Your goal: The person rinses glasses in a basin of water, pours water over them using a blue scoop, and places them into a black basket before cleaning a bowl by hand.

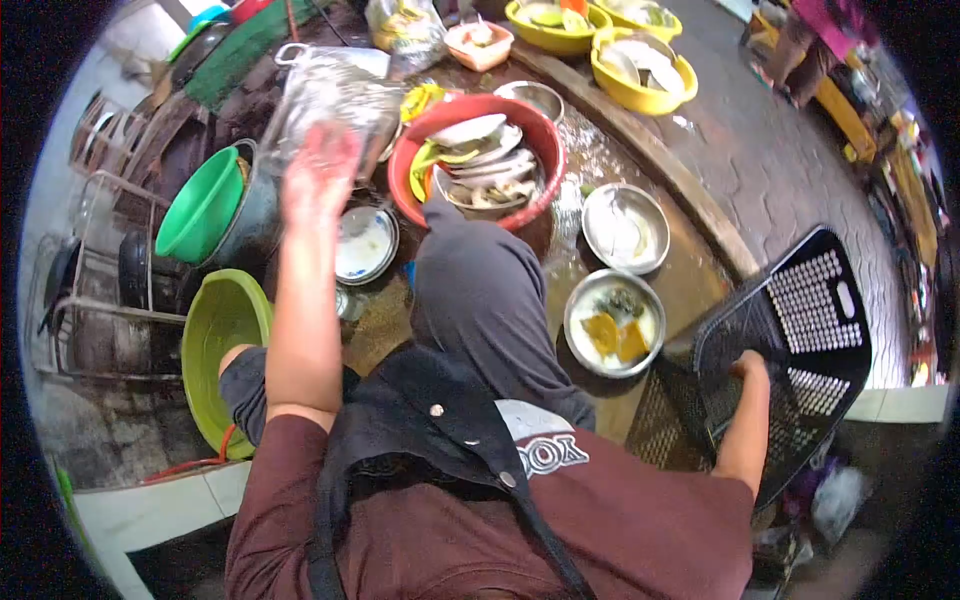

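Note:
My left hand (322, 175), smeared by motion, overlaps the near edge of a blurred grey, translucent thing (345, 105) at the upper left; I cannot tell whether the hand holds it. On the right, my right hand (750, 366) is at a black perforated plastic basket (715, 330), fingers curled at its side and partly hidden. The basket stands tilted beside my right leg. Ahead of me, a red basin (405, 150) holds stacked plates and bowls. Stacked plates (366, 243) lie just below my left hand.
Two metal bowls, one with pale liquid (625, 228) and one with yellow-orange pieces (601, 336), stand right of my knee. Green tubs (200, 215) are at left. Yellow basins (645, 95) lie beyond a raised curb (650, 150). A person (815, 40) stands far right.

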`<move>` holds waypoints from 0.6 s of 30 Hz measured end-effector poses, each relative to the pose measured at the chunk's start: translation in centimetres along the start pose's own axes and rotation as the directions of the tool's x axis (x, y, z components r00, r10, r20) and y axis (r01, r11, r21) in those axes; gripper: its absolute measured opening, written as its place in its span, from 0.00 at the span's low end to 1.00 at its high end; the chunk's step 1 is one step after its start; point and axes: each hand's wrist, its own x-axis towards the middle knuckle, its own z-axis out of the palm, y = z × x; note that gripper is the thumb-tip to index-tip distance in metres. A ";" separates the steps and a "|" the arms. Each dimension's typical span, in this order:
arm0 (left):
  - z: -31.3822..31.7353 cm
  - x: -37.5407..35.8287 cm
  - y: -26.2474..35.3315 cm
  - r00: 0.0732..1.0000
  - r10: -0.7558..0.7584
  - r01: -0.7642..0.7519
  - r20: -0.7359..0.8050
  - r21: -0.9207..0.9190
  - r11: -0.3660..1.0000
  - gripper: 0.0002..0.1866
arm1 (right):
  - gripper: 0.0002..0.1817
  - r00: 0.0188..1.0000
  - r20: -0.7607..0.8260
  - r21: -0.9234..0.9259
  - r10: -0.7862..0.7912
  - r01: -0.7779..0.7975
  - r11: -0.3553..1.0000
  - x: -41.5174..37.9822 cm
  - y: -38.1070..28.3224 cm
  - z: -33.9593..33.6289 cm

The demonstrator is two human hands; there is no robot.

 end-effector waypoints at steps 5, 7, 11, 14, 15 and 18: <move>7.2 -0.9 -9.3 0.978 -0.146 0.126 0.146 0.133 0.983 0.11 | 0.17 0.505 -0.847 0.249 -0.167 0.653 0.715 -13.1 -6.9 -16.0; 9.4 -2.5 -12.5 0.953 -0.198 0.151 0.231 0.204 0.967 0.13 | 0.19 0.253 -0.942 0.134 -0.221 0.887 0.443 -18.9 -11.0 -20.7; 10.6 -4.7 -17.6 0.872 -0.424 0.352 0.244 0.289 0.890 0.12 | 0.26 -0.274 -0.871 -0.421 -0.407 0.844 0.333 -29.9 -18.1 -25.5; 9.9 -6.3 -19.6 0.802 -0.531 0.479 0.274 0.235 0.846 0.12 | 0.24 -0.427 -0.735 -0.623 -0.527 0.731 0.277 -31.4 -21.8 -25.4; 9.9 -6.6 -19.7 0.783 -0.554 0.499 0.283 0.244 0.831 0.12 | 0.22 -0.425 -0.707 -0.647 -0.565 0.711 0.275 -31.4 -22.7 -25.2; 8.6 -6.3 -19.2 0.774 -0.563 0.490 0.290 0.289 0.822 0.13 | 0.19 -0.457 -0.668 -0.691 -0.587 0.673 0.262 -30.6 -24.6 -25.4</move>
